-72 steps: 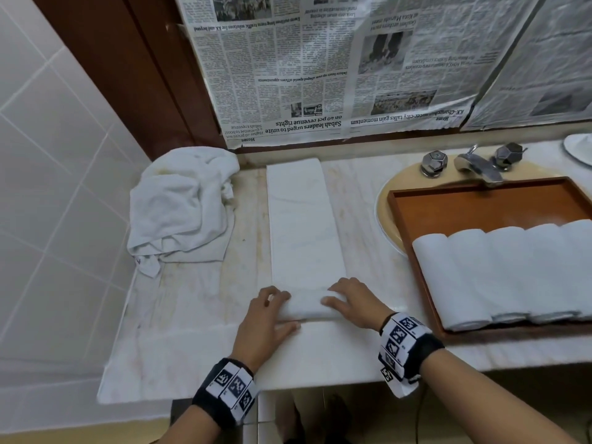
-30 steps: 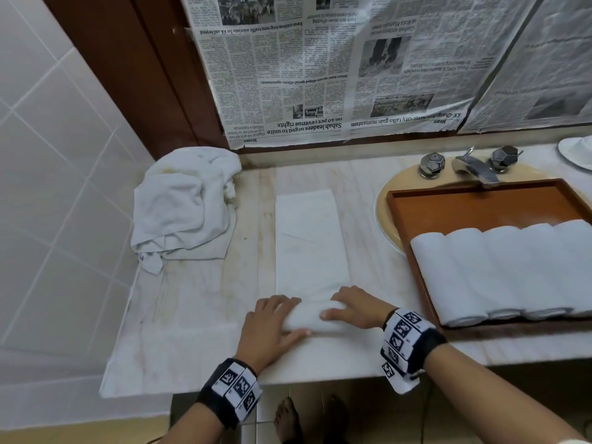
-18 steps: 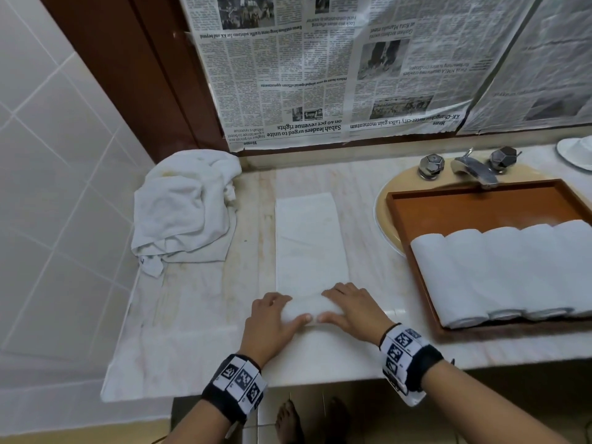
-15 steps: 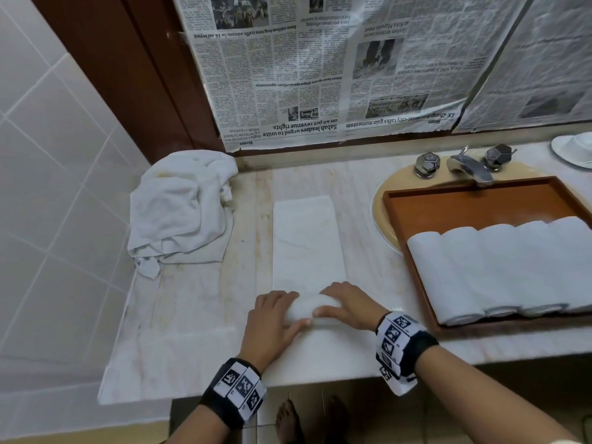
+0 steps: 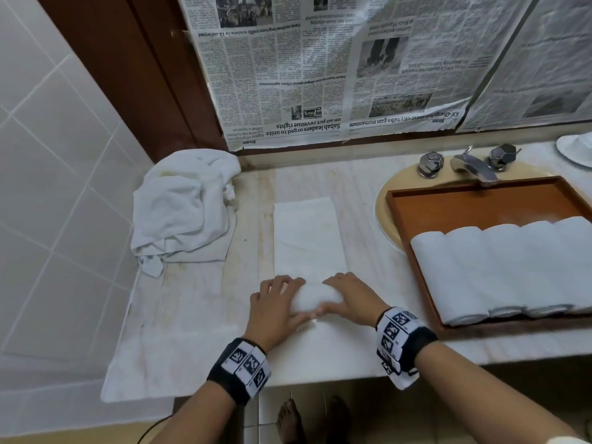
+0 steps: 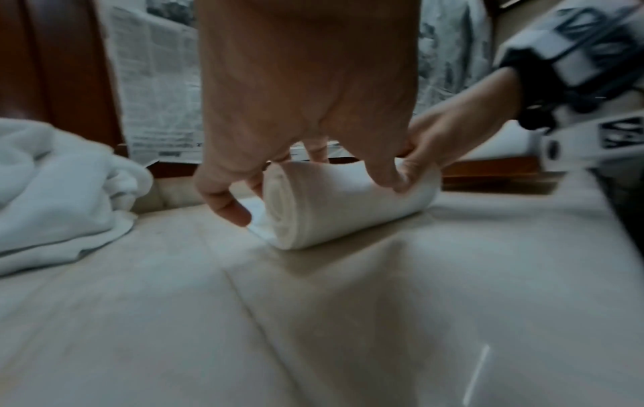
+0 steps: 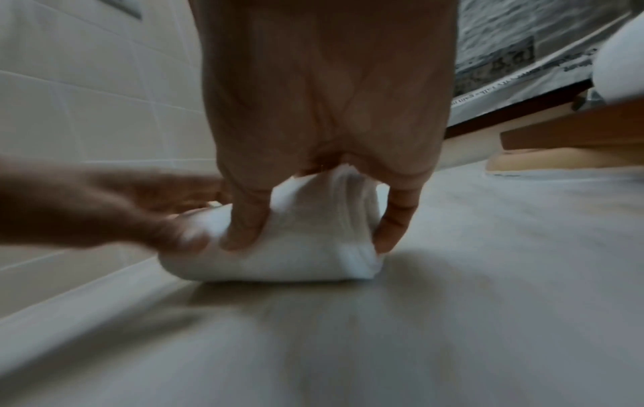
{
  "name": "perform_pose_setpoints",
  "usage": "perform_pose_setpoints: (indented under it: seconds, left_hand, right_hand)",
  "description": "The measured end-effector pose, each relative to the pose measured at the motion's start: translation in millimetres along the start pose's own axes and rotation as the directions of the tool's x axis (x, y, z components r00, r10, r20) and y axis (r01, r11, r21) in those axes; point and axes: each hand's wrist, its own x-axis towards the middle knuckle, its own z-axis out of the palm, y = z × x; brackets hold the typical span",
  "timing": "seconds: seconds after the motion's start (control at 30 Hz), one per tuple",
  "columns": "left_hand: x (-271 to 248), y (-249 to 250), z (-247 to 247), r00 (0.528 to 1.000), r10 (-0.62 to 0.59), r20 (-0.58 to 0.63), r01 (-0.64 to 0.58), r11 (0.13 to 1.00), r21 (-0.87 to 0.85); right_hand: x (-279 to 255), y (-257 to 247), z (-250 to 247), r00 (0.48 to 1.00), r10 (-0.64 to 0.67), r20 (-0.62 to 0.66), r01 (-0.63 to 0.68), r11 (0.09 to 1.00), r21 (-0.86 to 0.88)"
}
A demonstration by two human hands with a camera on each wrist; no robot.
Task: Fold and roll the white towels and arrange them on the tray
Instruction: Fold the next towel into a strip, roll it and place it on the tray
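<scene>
A folded white towel [image 5: 309, 238] lies as a long strip on the marble counter, its near end wound into a roll [image 5: 314, 299] [image 6: 343, 203] [image 7: 296, 247]. My left hand [image 5: 275, 307] [image 6: 296, 110] curls over the roll's left end, thumb on the near side. My right hand [image 5: 350, 299] [image 7: 324, 110] grips the right end, fingers over the top and thumb pressed into the cloth. The wooden tray [image 5: 487, 203] sits over the sink at right and holds several rolled white towels [image 5: 509, 267] in a row.
A crumpled heap of white towels [image 5: 185, 209] lies at the counter's back left by the tiled wall. A faucet [image 5: 471, 165] and two knobs stand behind the tray. Newspaper [image 5: 336, 65] covers the wall behind. A white dish [image 5: 576, 149] is at far right.
The roll has grown thicker and the flat strip behind it has become shorter, its far end drawing towards me. Both hands stay on the roll at the near edge.
</scene>
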Motion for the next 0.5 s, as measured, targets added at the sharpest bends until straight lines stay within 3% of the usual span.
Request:
perform_pose_setpoints:
  seconds: [0.07, 0.17, 0.2, 0.27, 0.33, 0.4, 0.5]
  left_hand:
    - [-6.6, -1.8, 7.1, 0.999, 0.016, 0.051, -0.018, 0.999, 0.03]
    - [-9.4, -9.5, 8.4, 0.984, -0.012, 0.178, 0.031, 0.994, -0.102]
    - [-9.0, -10.9, 6.9, 0.978, -0.008, 0.211, 0.036, 0.991, -0.13]
    - [-7.5, -11.4, 3.7, 0.965, -0.004, 0.262, 0.052, 0.983, -0.175]
    - [-7.2, -10.1, 0.3, 0.954, -0.008, 0.301, 0.075, 0.974, -0.214]
    - [-8.8, -7.5, 0.6, 0.954, -0.01, 0.299, 0.081, 0.971, -0.226]
    - [-20.6, -2.3, 7.0, 0.991, 0.039, 0.126, -0.027, 0.995, -0.097]
  right_hand:
    - [-1.5, 2.8, -4.2, 0.999, -0.015, 0.041, 0.012, 0.997, 0.079]
    - [-18.4, 1.5, -1.4, 0.995, 0.047, 0.091, -0.055, 0.995, 0.086]
    - [-26.5, 0.4, 4.0, 0.999, 0.032, 0.019, -0.031, 0.999, -0.033]
    - [-42.2, -3.5, 19.2, 0.978, -0.133, -0.16, 0.068, 0.931, -0.36]
    - [-49.1, -6.6, 29.9, 0.954, -0.226, -0.197, 0.105, 0.867, -0.488]
    - [-44.4, -3.1, 33.6, 0.965, -0.208, -0.16, 0.114, 0.881, -0.458]
    - [-31.4, 0.3, 23.3, 0.997, -0.073, -0.025, 0.066, 0.975, -0.213]
